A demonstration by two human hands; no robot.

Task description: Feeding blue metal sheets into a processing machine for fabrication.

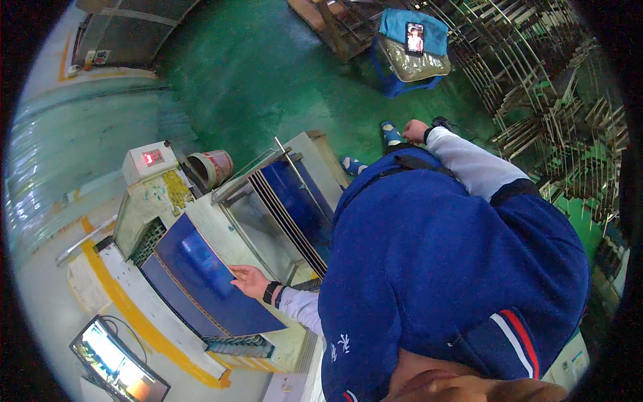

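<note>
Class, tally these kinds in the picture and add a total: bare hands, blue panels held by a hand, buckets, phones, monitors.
Bare hands: 2 (left hand, right hand)
Held blue panel: 1
Bucket: 1
Phone: 1
Monitor: 1
Total: 6

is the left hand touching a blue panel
Touching: the head view shows the left hand gripping the edge of the blue panel.

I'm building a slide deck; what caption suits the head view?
Left hand holding a blue panel by its edge at a roller machine, right hand away.
</note>
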